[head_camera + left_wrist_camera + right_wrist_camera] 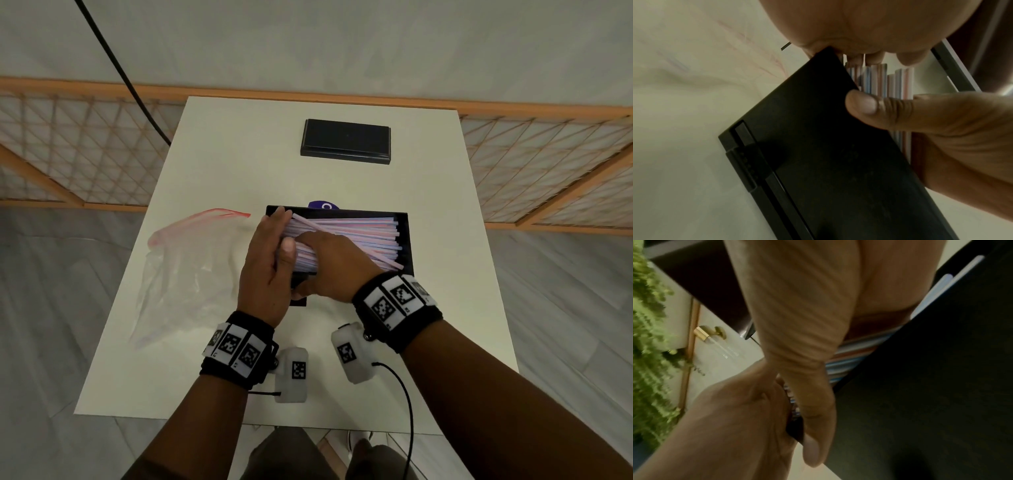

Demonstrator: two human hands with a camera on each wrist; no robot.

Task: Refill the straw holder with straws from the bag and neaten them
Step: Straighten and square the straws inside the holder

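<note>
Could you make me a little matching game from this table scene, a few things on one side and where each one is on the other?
Things:
1. plastic bag
2. black lid
3. straws
4. left hand

Places:
A. lying inside the open black straw holder
B. at the far end of the table, apart from the rest
C. pressed against the straw ends at the holder's left end
D. crumpled flat on the table, left of the holder

Pairs: 1-D, 2-B, 3-A, 4-C
</note>
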